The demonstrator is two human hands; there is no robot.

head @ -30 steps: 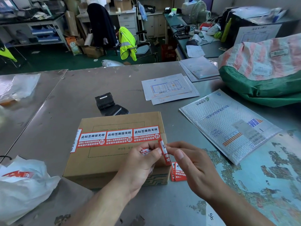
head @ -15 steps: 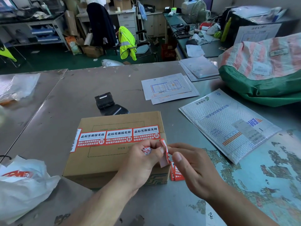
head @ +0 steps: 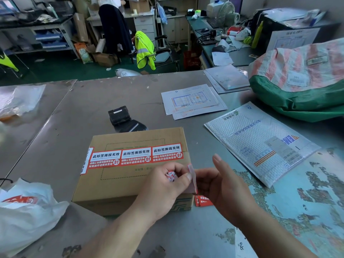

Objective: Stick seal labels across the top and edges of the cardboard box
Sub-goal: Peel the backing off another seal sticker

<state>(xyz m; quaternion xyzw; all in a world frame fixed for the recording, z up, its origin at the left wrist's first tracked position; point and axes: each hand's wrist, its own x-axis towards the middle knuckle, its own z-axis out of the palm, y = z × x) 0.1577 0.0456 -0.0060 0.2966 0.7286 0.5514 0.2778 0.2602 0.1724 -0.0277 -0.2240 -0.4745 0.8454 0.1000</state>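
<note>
Three red-and-white seal labels (head: 135,157) reading "此标签撕毁无效" cross the box (head: 130,185) top, centre-near on the table (head: 74,112).
Left hand (head: 163,190) pinches one label (head: 192,178) and crumpled backing; right hand (head: 223,185) fingers loosely spread.

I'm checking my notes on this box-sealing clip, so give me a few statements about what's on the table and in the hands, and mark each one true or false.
1. A row of three red and white seal labels runs across the top of the cardboard box. True.
2. The left hand is empty. False: it holds crumpled red and white scraps and pinches a peeled label.
3. The right hand presses flat on the box top. False: it is beside the box, fingers at the peeled label.
4. A bubble mailer lies right of the box. True.
5. More red labels lie on the table by the box's near right corner. True.
</note>
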